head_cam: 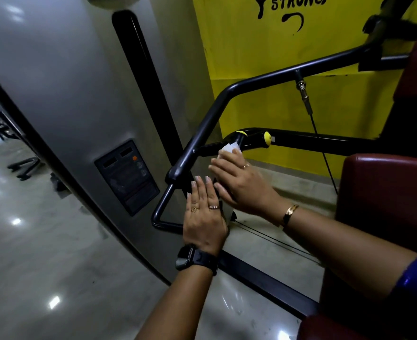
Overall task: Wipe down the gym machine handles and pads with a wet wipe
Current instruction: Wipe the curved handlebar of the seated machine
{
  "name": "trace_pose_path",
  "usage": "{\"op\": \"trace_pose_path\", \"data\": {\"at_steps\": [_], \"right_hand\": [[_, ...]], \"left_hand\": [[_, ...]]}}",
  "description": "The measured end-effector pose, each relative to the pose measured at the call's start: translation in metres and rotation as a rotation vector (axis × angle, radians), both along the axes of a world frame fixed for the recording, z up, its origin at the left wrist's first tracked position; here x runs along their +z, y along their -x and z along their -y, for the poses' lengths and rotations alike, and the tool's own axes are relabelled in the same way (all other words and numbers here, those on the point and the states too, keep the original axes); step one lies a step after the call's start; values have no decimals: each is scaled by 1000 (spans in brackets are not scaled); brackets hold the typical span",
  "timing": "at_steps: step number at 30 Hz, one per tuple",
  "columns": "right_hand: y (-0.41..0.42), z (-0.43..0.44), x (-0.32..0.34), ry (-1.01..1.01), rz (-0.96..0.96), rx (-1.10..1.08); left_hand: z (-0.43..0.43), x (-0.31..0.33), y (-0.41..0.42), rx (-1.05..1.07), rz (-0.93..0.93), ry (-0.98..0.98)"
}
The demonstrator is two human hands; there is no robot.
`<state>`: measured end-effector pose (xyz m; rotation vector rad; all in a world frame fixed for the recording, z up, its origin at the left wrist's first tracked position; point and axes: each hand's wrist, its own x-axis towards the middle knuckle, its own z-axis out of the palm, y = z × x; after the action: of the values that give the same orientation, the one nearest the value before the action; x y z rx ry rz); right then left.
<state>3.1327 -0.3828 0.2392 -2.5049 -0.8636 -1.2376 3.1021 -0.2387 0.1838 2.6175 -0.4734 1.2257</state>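
The right hand [239, 182] is holding the wet wipe [230, 148] under its fingertips, with a white corner sticking out on the far side, and is pressing it against the black handle [252, 138]. The handle is lying just beyond the hand, its long axis running left to right past the yellow caps. The left hand [203, 217], nearer and further left, is lying flat with straight fingers on a dark part I cannot quite make out. Open room is lying rightward along the bar. The angled frame tube [202, 133] is crowding the left, and the red pad [386, 192] is standing at right.
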Motion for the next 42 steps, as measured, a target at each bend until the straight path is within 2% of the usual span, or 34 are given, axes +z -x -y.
{"op": "trace_pose_path", "data": {"at_steps": [4,10,13,16,19,26,31,34,37,42], "right_hand": [[-3,17,-22,59,44,24],[-23,12,4,-90,-33,-32],[-21,-1,12,-14,-8,-60],[-16,4,-6,116,70,5],[-17,24,-24,161,112,58],[-32,16,14,-35,37,-101],[-17,-6,5,49,68,-87],[-12,7,-25,88,135,3],[-22,29,-34,90,169,-18],[-37,27,12,-30,56,-156]], "left_hand": [[-1,-1,0,10,-2,-23],[0,-1,0,50,-8,-48],[1,0,0,39,-5,-37],[0,1,0,31,-7,-13],[0,1,0,27,-33,-23],[0,-1,0,39,-37,-8],[1,1,1,18,-46,-3],[0,2,1,5,-33,8],[-1,0,0,6,-24,3],[1,1,2,22,-23,10]]}}
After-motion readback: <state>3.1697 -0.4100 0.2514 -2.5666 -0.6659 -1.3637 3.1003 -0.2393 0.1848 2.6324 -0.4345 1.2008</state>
